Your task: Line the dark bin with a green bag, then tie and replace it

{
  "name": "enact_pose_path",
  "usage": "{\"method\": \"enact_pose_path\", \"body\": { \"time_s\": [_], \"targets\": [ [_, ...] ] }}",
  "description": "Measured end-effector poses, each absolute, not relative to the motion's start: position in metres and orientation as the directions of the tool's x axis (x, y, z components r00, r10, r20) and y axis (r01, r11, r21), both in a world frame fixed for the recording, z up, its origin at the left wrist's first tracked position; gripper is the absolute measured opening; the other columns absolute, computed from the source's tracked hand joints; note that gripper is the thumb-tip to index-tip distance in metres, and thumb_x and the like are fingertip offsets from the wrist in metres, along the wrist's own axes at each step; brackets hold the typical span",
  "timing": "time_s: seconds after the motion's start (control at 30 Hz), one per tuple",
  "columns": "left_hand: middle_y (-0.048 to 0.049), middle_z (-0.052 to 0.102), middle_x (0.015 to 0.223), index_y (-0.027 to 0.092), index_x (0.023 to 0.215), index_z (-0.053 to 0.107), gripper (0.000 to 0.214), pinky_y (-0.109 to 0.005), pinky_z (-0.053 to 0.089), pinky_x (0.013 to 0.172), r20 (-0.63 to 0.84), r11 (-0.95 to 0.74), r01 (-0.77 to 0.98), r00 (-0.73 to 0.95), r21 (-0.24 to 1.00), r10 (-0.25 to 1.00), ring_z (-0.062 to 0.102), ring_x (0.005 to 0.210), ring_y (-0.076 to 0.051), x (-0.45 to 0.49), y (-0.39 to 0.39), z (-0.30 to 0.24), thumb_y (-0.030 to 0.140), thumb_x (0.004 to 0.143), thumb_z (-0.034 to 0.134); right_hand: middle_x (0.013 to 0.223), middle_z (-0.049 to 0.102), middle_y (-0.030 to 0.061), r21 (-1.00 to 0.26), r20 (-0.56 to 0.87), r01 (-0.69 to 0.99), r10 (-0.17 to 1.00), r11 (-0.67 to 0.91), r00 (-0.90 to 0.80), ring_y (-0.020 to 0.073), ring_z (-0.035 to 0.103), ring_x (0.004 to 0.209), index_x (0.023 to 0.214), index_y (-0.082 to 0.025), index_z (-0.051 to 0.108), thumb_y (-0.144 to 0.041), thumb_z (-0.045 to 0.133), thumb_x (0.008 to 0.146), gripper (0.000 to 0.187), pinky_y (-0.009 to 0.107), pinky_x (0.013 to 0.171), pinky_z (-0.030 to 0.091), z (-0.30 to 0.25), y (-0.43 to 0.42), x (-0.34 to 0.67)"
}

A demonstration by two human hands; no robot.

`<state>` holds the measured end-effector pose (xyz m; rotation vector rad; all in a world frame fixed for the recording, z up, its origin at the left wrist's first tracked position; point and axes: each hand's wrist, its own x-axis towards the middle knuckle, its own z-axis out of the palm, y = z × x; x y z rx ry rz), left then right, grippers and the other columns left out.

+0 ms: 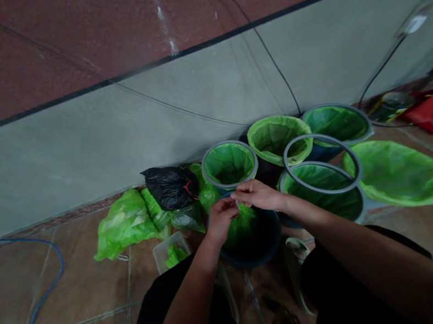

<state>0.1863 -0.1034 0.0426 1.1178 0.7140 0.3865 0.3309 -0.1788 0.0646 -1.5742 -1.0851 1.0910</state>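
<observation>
My left hand [222, 218] and my right hand [259, 195] meet above a dark blue bin [271, 241] between my feet. Both are closed, with fingers pinched together at the gathered top of a green plastic bag [244, 228]. The bag hangs down into the bin from my fingers, and its lower part is lost in shadow. What exactly lies between the fingertips is too small to make out. Just beyond my hands stands a bin with a green liner [228, 162] and a grey rim ring.
More green-lined bins [279, 137] stand along the wall and to the right. A loose grey ring [328, 191] lies across one bin. Filled green bags [126, 222], a tied black bag [170, 187] and a clear plastic tub [161, 258] sit left. A blue hose [37, 311] crosses the floor.
</observation>
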Motion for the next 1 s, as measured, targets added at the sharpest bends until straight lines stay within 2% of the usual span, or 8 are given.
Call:
{"method": "enact_pose_path", "body": {
  "time_s": [0.1,0.17,0.3,0.37,0.43,0.53,0.67,1.0],
  "targets": [
    [0.0027,0.059,0.058,0.014,0.068,0.07,0.018,-0.023,0.036,0.055,-0.252,0.269,0.107,0.767,0.957,0.591,0.047,0.053,-0.008,0.188,-0.105,0.04,0.03,0.064,0.078,0.054,0.049,-0.004,-0.981,-0.147,0.103,0.974,-0.166,0.171,0.008,0.042,0.052,0.064,-0.016,0.058,-0.069,0.062,0.078,0.055,0.022,0.05,0.032,0.066,-0.178,0.328],
    [0.0033,0.056,0.054,0.015,0.066,0.068,0.023,-0.023,0.034,0.052,-0.239,0.217,0.13,0.753,0.967,0.613,0.045,0.05,-0.008,0.188,-0.106,0.037,0.036,0.07,0.075,0.063,0.057,-0.001,-0.983,-0.176,0.0,0.956,-0.181,0.235,0.0087,0.047,0.054,0.075,-0.015,0.064,-0.069,0.057,0.082,0.055,0.022,0.051,0.037,0.067,-0.176,0.327],
    [0.003,0.058,0.056,0.016,0.071,0.066,0.02,-0.024,0.04,0.053,-0.267,0.194,0.184,0.693,0.964,0.67,0.052,0.051,-0.011,0.188,-0.103,0.034,0.035,0.074,0.072,0.105,0.069,0.0093,-0.924,-0.38,-0.121,0.84,-0.362,0.386,0.0087,0.056,0.056,0.104,-0.016,0.067,-0.049,0.046,0.096,0.04,0.022,0.049,0.043,0.068,-0.176,0.327],
    [0.003,0.058,0.056,0.017,0.071,0.066,0.016,-0.024,0.041,0.053,-0.287,0.191,0.215,0.684,0.958,0.671,0.053,0.052,-0.011,0.188,-0.102,0.035,0.031,0.075,0.07,0.106,0.07,0.0089,-0.88,-0.465,-0.057,0.832,-0.472,0.302,0.0094,0.058,0.057,0.109,-0.016,0.067,-0.033,0.048,0.096,0.029,0.022,0.049,0.043,0.066,-0.178,0.325],
    [0.0032,0.058,0.055,0.017,0.071,0.065,0.013,-0.023,0.041,0.053,-0.303,0.185,0.243,0.677,0.952,0.671,0.053,0.051,-0.011,0.189,-0.101,0.037,0.028,0.076,0.069,0.092,0.071,0.0055,-0.856,-0.488,0.081,0.851,-0.51,0.196,0.0107,0.059,0.059,0.104,-0.016,0.07,-0.021,0.048,0.092,0.025,0.021,0.051,0.042,0.063,-0.179,0.324],
    [0.0031,0.059,0.055,0.018,0.071,0.064,0.01,-0.023,0.041,0.052,-0.325,0.19,0.271,0.655,0.944,0.682,0.054,0.05,-0.011,0.19,-0.101,0.039,0.026,0.076,0.069,0.074,0.068,0.0017,-0.823,-0.403,0.36,0.899,-0.439,0.173,0.0114,0.056,0.062,0.088,-0.015,0.073,-0.013,0.051,0.086,0.022,0.021,0.056,0.039,0.063,-0.18,0.323],
    [0.0024,0.061,0.056,0.017,0.072,0.063,0.01,-0.023,0.042,0.05,-0.344,0.213,0.276,0.635,0.937,0.692,0.056,0.049,-0.012,0.189,-0.102,0.039,0.023,0.075,0.07,0.072,0.068,0.0015,-0.712,-0.272,0.604,0.934,-0.358,0.232,0.012,0.056,0.066,0.083,-0.015,0.076,-0.013,0.056,0.083,0.02,0.022,0.062,0.036,0.069,-0.18,0.326],
    [-0.0026,0.069,0.064,0.014,0.07,0.064,0.022,-0.027,0.051,0.059,-0.519,0.538,0.145,0.552,0.83,0.652,0.066,0.058,-0.015,0.185,-0.099,0.044,0.025,0.059,0.08,0.075,0.073,0.0038,-0.684,-0.213,0.615,0.913,-0.393,0.347,0.0143,0.062,0.068,0.078,-0.017,0.078,-0.024,0.065,0.081,0.015,0.023,0.063,0.039,0.073,-0.181,0.325]
  ]
}}
